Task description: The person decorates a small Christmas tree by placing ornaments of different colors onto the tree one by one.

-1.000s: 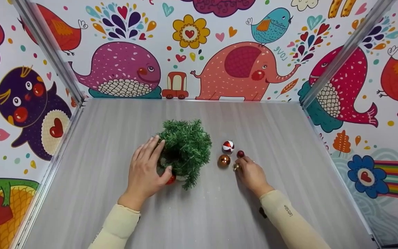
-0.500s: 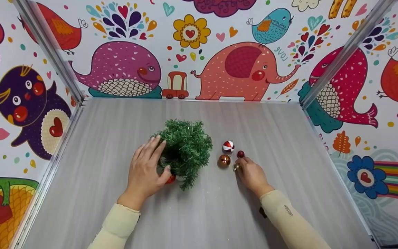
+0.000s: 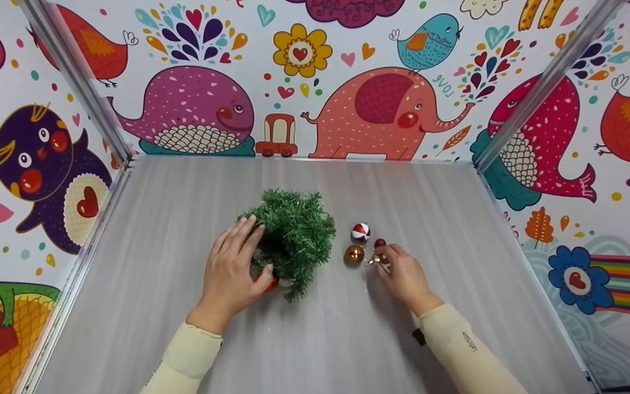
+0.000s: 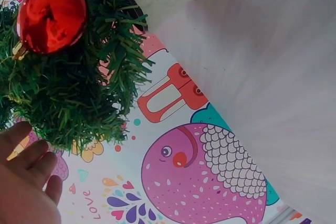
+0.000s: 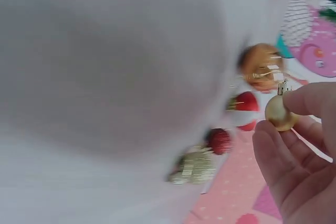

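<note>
Ornament of gold colour (image 5: pixel 278 118), a small round ball, is pinched between the thumb and fingers of the right hand (image 3: pixel 405 276), to the right of the middle of the bench (image 3: pixel 315 350). Its metal cap (image 5: pixel 283 87) sticks out from the grip. Just beyond this hand, toward the far edge of the bench, a dark red ball (image 3: pixel 380 242) lies close to the fingers. A copper-coloured ball (image 3: pixel 354 255) and a red and white ball (image 3: pixel 360 232) lie near it, on the side toward the left edge. In the right wrist view, one more gold ball (image 5: pixel 196 168) is beside the dark red one, but it is blurred.

Around the middle of the bench is a bunch of green artificial branches (image 3: pixel 304 224). The left hand (image 3: pixel 233 268) is at its side nearer to the left edge, loose, with the fingers extended; the fingertips are at the needles, and how firmly they press, one cannot tell. A shiny red ball (image 4: pixel 52 17) is on these branches, near the left thumb. Both arms wear cream sleeves (image 3: pixel 186 355). Along the far edge stands a wall panel (image 3: pixel 342 35), printed with a purple whale (image 3: pixel 200 104) and an elephant (image 3: pixel 372 117).
</note>
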Demonstrator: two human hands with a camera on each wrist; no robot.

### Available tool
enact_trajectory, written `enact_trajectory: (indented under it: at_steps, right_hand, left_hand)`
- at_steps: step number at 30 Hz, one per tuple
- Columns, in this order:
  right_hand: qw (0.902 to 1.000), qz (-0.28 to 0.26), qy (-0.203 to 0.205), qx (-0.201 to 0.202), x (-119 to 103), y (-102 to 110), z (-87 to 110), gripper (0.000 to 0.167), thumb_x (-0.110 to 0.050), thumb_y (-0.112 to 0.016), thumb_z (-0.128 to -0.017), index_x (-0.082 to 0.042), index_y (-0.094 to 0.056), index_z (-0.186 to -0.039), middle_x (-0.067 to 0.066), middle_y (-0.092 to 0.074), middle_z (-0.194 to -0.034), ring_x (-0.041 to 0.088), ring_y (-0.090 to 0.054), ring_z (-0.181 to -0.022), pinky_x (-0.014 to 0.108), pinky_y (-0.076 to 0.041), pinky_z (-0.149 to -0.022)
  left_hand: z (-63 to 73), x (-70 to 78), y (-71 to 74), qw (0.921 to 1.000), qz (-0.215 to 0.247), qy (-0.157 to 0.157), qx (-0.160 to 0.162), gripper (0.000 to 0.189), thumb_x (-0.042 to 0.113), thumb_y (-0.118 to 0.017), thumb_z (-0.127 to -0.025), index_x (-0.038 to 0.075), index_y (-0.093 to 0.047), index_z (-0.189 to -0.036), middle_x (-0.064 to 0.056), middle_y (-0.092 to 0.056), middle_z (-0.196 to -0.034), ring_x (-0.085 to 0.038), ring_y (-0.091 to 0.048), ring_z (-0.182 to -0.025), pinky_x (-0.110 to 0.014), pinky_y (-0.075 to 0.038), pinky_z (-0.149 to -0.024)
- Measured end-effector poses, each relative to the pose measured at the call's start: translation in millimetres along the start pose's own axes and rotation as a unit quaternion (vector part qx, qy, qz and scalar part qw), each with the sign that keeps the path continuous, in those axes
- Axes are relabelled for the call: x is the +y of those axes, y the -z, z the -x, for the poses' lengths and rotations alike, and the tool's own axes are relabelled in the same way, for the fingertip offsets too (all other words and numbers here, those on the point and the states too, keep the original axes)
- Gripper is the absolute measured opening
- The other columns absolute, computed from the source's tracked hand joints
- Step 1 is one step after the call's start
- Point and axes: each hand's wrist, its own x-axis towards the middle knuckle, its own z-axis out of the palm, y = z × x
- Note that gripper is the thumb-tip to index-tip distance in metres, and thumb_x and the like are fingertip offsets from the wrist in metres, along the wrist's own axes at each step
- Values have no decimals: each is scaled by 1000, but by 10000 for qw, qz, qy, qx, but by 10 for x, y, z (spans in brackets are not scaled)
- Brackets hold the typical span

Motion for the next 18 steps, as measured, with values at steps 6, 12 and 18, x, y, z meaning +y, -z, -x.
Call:
enact_trajectory:
  at_steps: [6,12,18]
  right_hand:
    - [9971,-705,267,141,-282,209,-35,23,0,-76,-83,-6,-68,-104,2,-64,-97,15,-69,-83,32,-59,-68]
    - [9905,-1041,841,319,-550,347,-53,28,-3,-77,-83,-10,-67,-108,-1,-64,-102,15,-69,-86,29,-59,-68]
    - [9775,-1348,1525,559,-812,408,-81,27,-5,-76,-85,-8,-68,-111,-3,-65,-105,11,-67,-87,23,-57,-67]
  left_hand:
    - [-23,53,16,9997,-4,-198,127,61,31,-67,-79,1,-62,-131,-14,-50,-147,-32,-45,-135,-48,-29,-112]
    - [-37,119,0,9976,26,-526,447,50,31,-68,-79,3,-68,-121,-15,-61,-133,-32,-53,-127,-50,-35,-108]
    - [-71,192,-30,9924,70,-943,785,41,27,-72,-76,5,-73,-110,-13,-69,-113,-32,-63,-110,-48,-43,-100]
